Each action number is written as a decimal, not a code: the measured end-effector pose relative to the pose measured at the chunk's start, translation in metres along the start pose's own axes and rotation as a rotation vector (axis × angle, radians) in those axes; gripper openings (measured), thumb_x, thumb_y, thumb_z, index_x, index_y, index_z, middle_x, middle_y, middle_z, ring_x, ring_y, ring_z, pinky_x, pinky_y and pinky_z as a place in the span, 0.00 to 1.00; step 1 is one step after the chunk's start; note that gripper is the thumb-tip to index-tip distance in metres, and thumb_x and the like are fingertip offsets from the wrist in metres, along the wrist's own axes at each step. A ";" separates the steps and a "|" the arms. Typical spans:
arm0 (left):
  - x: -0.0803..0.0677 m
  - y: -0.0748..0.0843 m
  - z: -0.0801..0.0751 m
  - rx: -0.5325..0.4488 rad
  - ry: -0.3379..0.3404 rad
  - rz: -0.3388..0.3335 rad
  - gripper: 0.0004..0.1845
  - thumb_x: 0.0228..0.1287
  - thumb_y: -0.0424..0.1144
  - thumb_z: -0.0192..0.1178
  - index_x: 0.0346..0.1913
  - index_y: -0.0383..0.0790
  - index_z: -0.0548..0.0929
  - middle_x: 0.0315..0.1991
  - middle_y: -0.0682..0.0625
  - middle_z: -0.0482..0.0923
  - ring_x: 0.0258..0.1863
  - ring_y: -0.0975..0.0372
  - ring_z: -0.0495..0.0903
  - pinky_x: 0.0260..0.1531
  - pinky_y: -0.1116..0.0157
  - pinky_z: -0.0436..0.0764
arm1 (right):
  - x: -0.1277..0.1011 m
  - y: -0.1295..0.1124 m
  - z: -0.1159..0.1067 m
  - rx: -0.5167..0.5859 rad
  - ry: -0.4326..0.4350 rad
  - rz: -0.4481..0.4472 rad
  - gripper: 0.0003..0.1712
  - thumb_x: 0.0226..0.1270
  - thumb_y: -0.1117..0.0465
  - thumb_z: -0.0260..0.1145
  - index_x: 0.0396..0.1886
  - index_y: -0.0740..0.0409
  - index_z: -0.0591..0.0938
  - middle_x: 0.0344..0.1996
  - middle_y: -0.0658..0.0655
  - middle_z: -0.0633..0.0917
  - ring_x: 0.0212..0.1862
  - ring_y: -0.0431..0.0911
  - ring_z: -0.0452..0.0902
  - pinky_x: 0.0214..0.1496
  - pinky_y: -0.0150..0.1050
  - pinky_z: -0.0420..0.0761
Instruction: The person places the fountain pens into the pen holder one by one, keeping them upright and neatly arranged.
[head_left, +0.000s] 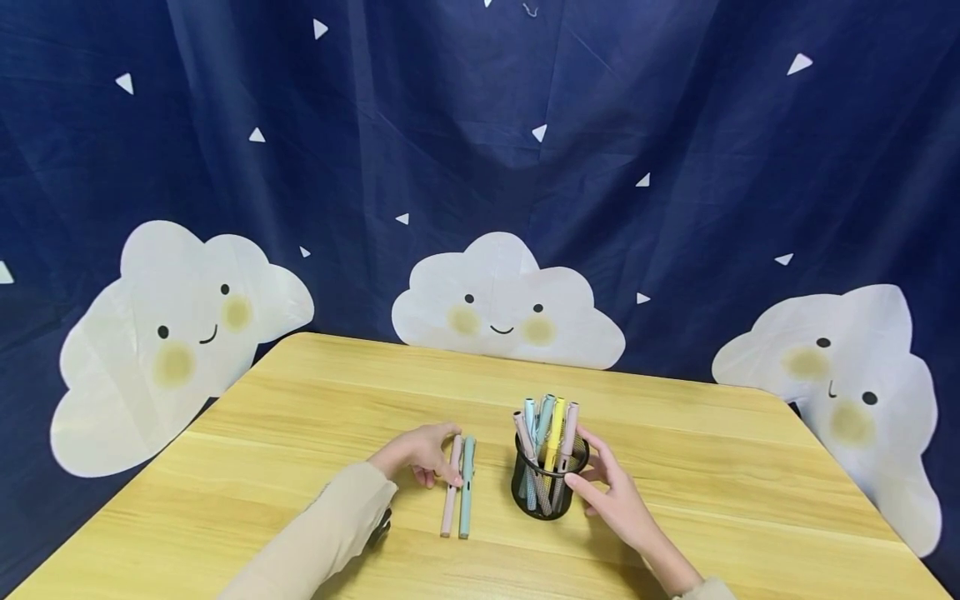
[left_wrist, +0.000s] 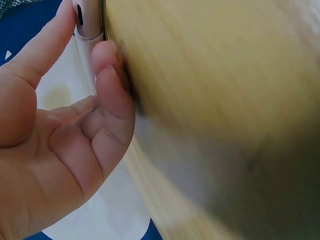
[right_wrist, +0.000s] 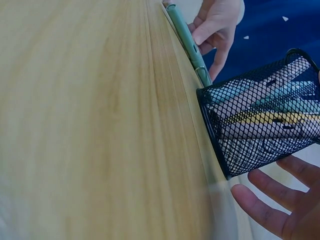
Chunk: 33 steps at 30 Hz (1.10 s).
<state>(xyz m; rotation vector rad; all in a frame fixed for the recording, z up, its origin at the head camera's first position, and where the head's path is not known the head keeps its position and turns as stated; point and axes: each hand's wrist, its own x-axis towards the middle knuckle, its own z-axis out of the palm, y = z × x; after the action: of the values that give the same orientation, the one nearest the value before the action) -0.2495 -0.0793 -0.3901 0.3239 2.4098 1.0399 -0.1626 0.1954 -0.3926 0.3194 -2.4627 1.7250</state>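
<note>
A pink pen (head_left: 448, 508) and a green pen (head_left: 466, 500) lie side by side on the table. My left hand (head_left: 431, 454) pinches the pink pen near its upper part, thumb along its side; the other fingers curl beneath in the left wrist view. To the right stands a black mesh pen holder (head_left: 543, 500), upright, with several pens, among them a yellow pen (head_left: 555, 433). My right hand (head_left: 615, 500) holds the pen holder at its right side, thumb and forefinger at the rim. Its lower fingers (right_wrist: 272, 187) extend beside the mesh in the right wrist view.
The wooden table (head_left: 337, 392) reaches back to a dark blue curtain (head_left: 480, 167) printed with smiling clouds and small white shapes. A dark object (head_left: 380, 529) shows under the left sleeve (head_left: 322, 525).
</note>
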 end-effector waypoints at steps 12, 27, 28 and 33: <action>0.001 0.002 -0.001 -0.136 -0.035 -0.032 0.45 0.44 0.21 0.64 0.65 0.35 0.53 0.19 0.40 0.77 0.10 0.61 0.72 0.15 0.66 0.77 | 0.001 0.003 0.000 -0.005 0.002 0.004 0.35 0.58 0.67 0.62 0.65 0.52 0.61 0.49 0.67 0.75 0.37 0.48 0.77 0.21 0.43 0.78; 0.000 0.000 -0.003 -0.225 -0.083 -0.052 0.45 0.41 0.16 0.56 0.65 0.40 0.54 0.22 0.35 0.75 0.11 0.59 0.73 0.15 0.67 0.77 | 0.006 0.020 0.001 -0.024 0.003 -0.029 0.35 0.59 0.67 0.61 0.65 0.53 0.59 0.50 0.67 0.75 0.36 0.46 0.76 0.20 0.42 0.77; 0.000 0.000 -0.004 -0.230 -0.084 -0.051 0.45 0.40 0.16 0.56 0.65 0.40 0.54 0.22 0.35 0.75 0.12 0.59 0.73 0.16 0.66 0.78 | 0.006 0.020 0.001 -0.023 0.003 -0.034 0.35 0.59 0.67 0.61 0.65 0.54 0.59 0.50 0.68 0.75 0.36 0.46 0.76 0.20 0.42 0.77; -0.001 0.001 -0.005 -0.244 -0.088 -0.048 0.46 0.39 0.15 0.55 0.65 0.42 0.55 0.24 0.36 0.74 0.12 0.59 0.73 0.17 0.65 0.78 | 0.006 0.021 0.000 -0.018 0.005 -0.012 0.36 0.58 0.66 0.62 0.65 0.51 0.59 0.51 0.66 0.75 0.37 0.47 0.76 0.20 0.41 0.78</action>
<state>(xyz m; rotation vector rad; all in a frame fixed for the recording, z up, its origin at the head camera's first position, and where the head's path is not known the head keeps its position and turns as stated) -0.2511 -0.0823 -0.3862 0.2200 2.1732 1.2553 -0.1737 0.2013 -0.4101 0.3269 -2.4667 1.6963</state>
